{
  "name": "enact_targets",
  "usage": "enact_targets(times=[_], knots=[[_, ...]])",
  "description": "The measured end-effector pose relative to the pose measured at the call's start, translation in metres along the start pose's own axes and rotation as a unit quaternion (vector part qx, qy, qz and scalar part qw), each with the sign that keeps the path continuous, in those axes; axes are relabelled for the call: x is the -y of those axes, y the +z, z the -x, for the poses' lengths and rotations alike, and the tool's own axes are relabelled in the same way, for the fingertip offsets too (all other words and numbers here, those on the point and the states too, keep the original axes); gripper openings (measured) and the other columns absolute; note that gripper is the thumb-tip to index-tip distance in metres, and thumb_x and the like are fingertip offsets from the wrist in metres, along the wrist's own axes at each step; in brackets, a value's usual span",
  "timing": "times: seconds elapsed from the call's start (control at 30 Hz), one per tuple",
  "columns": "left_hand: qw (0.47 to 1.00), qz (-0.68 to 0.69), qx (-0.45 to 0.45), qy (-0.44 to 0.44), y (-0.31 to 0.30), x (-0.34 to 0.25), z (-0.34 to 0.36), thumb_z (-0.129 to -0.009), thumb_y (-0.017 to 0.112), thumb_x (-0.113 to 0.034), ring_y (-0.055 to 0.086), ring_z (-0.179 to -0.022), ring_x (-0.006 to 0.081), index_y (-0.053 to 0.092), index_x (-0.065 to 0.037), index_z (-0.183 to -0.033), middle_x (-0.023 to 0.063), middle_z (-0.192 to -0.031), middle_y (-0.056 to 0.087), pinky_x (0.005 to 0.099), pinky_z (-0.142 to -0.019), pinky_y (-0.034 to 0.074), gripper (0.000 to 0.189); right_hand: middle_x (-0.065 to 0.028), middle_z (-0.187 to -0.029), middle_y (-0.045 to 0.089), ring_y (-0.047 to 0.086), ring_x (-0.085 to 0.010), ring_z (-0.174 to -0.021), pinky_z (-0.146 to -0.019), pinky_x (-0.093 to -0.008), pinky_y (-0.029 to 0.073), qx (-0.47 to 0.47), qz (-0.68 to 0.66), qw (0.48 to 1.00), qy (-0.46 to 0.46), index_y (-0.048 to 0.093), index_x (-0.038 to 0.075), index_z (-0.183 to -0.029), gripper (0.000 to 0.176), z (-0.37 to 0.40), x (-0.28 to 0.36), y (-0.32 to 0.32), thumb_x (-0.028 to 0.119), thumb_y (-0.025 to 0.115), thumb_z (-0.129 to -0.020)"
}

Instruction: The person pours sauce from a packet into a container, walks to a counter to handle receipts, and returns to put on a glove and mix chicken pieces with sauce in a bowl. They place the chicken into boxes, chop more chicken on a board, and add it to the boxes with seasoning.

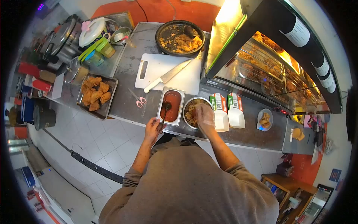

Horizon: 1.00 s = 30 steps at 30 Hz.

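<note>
My left hand [152,128] is closed at the near edge of a steel pan [182,98] of red sauce [172,100]. Its fingers grip the handle of a dark ladle [164,116], whose bowl rests in the sauce. My right hand [205,118], in a clear plastic glove, reaches into a round metal bowl [185,112] of brown shredded or chopped food [191,114]. Its fingertips are hidden by the glove and the food, so their grip does not show. Two paper food boxes [221,121] stand open just right of the bowl.
A knife [167,76] lies on a white cutting board [145,61] beneath a dark round pan [158,43]. Pink-handled scissors [140,101] lie left of the sauce. Fried chicken [95,93] fills a tray; a heated display case [257,67] stands right, near a small plastic bowl [264,119].
</note>
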State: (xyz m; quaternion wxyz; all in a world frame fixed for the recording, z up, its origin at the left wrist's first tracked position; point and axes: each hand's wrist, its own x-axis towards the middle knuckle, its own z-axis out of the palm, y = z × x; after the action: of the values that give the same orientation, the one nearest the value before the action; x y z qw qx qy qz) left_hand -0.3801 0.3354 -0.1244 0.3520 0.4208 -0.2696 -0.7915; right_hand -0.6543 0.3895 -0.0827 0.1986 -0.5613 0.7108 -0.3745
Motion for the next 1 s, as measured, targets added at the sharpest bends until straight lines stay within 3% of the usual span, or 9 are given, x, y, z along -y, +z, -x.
enact_targets(times=[0.07,0.17,0.3,0.43,0.63,0.7,0.77,0.97,1.0], knots=[[0.997,0.064,0.023,-0.044,-0.007,-0.002,0.002,-0.098,0.051,-0.023,0.065,-0.095,0.0217,0.052,-0.005,-0.111,0.0107,-0.104,0.063,0.0352,-0.082,0.054,0.022,-0.0302,-0.121,0.053,0.058,-0.0382,-0.102,-0.086,-0.0482,0.048,0.146,0.207,0.950,0.183,0.034,0.002,-0.141,0.074,-0.007,-0.010,0.006,0.041,0.062,-0.085],[0.982,0.118,-0.014,-0.150,0.000,-0.015,0.006,-0.096,0.054,-0.026,0.065,-0.096,0.0258,0.053,-0.002,-0.111,0.0134,-0.107,0.062,0.0373,-0.079,0.054,0.029,-0.0316,-0.125,0.049,0.058,-0.0396,-0.103,-0.089,-0.0456,0.048,0.187,0.385,0.890,0.160,0.030,0.009,-0.144,0.076,-0.003,-0.011,0.044,0.035,0.064,-0.081],[0.976,-0.030,-0.002,-0.217,-0.030,0.034,-0.010,-0.093,0.058,-0.027,0.062,-0.104,0.0237,0.053,-0.003,-0.117,0.0125,-0.112,0.061,0.0356,-0.080,0.052,0.035,-0.0275,-0.115,0.059,0.061,-0.0381,-0.102,-0.090,-0.0423,0.049,0.255,0.223,0.921,0.193,0.049,0.012,-0.131,0.058,-0.026,-0.035,0.039,0.009,0.065,-0.075],[0.921,-0.250,0.285,-0.087,-0.017,0.079,-0.017,-0.092,0.060,-0.023,0.061,-0.106,0.0195,0.051,-0.008,-0.127,0.0088,-0.115,0.061,0.0327,-0.083,0.051,0.039,-0.0236,-0.108,0.064,0.061,-0.0375,-0.102,-0.085,-0.0419,0.051,0.236,0.076,0.950,0.189,0.055,0.008,-0.122,0.051,-0.035,-0.012,-0.006,0.005,0.066,-0.072],[0.972,-0.106,0.079,-0.197,0.049,0.110,-0.046,-0.097,0.054,-0.024,0.062,-0.102,0.0245,0.043,-0.012,-0.112,0.0084,-0.110,0.056,0.0381,-0.083,0.050,0.022,-0.0197,-0.129,0.055,0.055,-0.0333,-0.119,-0.094,-0.0471,0.048,0.204,0.370,0.889,0.175,0.061,0.007,-0.121,0.046,-0.014,-0.025,0.061,0.031,0.062,-0.082],[0.972,-0.178,0.079,-0.129,0.055,0.111,-0.046,-0.098,0.050,-0.019,0.063,-0.100,0.0254,0.042,-0.009,-0.109,0.0107,-0.107,0.055,0.0378,-0.080,0.054,0.017,-0.0202,-0.127,0.057,0.056,-0.0348,-0.116,-0.095,-0.0455,0.047,0.157,0.318,0.922,0.155,0.059,0.007,-0.122,0.048,-0.029,-0.060,0.071,0.031,0.064,-0.080],[0.972,-0.181,0.096,-0.117,0.050,0.111,-0.043,-0.098,0.048,-0.015,0.064,-0.097,0.0277,0.041,-0.008,-0.109,0.0125,-0.107,0.055,0.0379,-0.078,0.056,0.015,-0.0209,-0.121,0.060,0.057,-0.0364,-0.114,-0.093,-0.0442,0.047,0.441,0.229,0.866,0.051,0.057,0.007,-0.123,0.053,-0.047,-0.058,0.041,0.032,0.066,-0.078],[0.977,-0.168,0.098,-0.090,0.062,0.100,-0.029,-0.099,0.044,-0.010,0.066,-0.091,0.0304,0.038,-0.004,-0.105,0.0162,-0.101,0.054,0.0403,-0.077,0.059,0.010,-0.0285,-0.134,0.047,0.059,-0.0425,-0.109,-0.090,-0.0446,0.050,0.354,0.301,0.885,-0.007,0.051,0.012,-0.132,0.056,-0.002,-0.027,0.009,0.013,0.063,-0.078],[0.976,-0.178,0.093,-0.084,0.065,0.099,-0.029,-0.098,0.044,-0.010,0.066,-0.090,0.0307,0.038,-0.004,-0.103,0.0167,-0.100,0.054,0.0411,-0.077,0.059,0.009,-0.0288,-0.133,0.048,0.057,-0.0395,-0.114,-0.092,-0.0431,0.049,0.291,0.197,0.927,0.130,0.051,0.014,-0.133,0.057,0.006,-0.122,0.089,0.009,0.063,-0.077]])
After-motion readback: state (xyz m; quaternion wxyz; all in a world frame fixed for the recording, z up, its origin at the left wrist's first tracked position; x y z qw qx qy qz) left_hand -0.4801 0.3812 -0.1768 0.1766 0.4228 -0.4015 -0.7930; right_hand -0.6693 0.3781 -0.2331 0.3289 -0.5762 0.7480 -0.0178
